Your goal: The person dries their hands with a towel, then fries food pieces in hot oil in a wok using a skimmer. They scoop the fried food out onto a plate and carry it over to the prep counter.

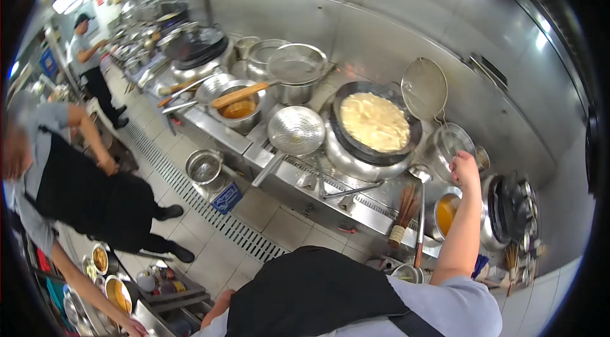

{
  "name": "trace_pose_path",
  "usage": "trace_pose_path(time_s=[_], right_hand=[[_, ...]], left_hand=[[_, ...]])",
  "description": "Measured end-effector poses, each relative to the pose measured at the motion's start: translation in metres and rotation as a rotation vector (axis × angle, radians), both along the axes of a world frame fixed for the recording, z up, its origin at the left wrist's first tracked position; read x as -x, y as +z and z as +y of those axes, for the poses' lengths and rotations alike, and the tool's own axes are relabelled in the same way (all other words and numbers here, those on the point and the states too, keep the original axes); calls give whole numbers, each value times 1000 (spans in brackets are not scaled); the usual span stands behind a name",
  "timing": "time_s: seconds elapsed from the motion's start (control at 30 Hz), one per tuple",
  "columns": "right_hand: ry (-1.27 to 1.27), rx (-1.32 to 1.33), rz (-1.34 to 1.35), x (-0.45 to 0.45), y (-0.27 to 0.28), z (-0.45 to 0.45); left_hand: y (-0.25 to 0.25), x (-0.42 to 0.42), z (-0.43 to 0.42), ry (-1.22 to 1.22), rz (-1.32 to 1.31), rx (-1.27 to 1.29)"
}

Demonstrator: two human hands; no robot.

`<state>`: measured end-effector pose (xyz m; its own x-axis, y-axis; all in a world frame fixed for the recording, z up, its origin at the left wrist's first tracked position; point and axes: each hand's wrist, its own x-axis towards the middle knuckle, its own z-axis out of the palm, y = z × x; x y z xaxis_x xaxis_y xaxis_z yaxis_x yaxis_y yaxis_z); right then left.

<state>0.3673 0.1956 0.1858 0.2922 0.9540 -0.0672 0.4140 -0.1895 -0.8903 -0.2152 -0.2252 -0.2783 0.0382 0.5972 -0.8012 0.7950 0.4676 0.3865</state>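
Observation:
My right hand (465, 168) is raised at the right with its fingers curled closed, above the ladle and beside a metal pot (452, 140). A round wire-mesh strainer (424, 89) stands tilted near the back wall, its handle running down toward my hand; whether my fingers grip it I cannot tell. Left of the hand, a black wok (416, 127) on a round steel burner holds a pale yellow mass (375, 121) in pieces. A long-handled ladle (420, 173) lies in front of the wok. Only a bit of my left arm shows; my left hand is out of sight.
A bamboo brush (403, 213) and a pot of orange liquid (448, 213) stand near my arm. A perforated skimmer (296, 130) lies left of the wok. Stacked black woks (511, 207) sit at the right. A co-worker (89, 191) is at the left, another person (92, 60) further back.

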Motion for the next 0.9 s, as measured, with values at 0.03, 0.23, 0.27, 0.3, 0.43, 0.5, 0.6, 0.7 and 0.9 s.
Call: trace_pose_path(time_s=[0.03,0.23,0.27,0.3,0.43,0.5,0.6,0.7,0.9], right_hand=[[-111,-9,36,-5,11,-7],[-324,-33,210,-144,-9,19],[-339,-9,250,-159,-15,29],[-350,-12,259,-170,-21,39],[-568,20,242,-209,-54,73],[-606,-65,404,-239,-101,104],[-572,65,446,-239,-148,130],[-536,52,763,-221,-154,140],[-504,-79,1026,-219,-123,108]], left_hand=[[6,1,-3,28,-1,22],[47,-3,16,142,72,61],[56,-5,22,159,88,55],[67,-9,29,175,105,49],[113,-28,54,253,193,18],[131,-40,62,303,229,11],[150,-57,66,388,293,26],[165,-74,67,483,334,87],[159,-78,72,68,195,-85]])
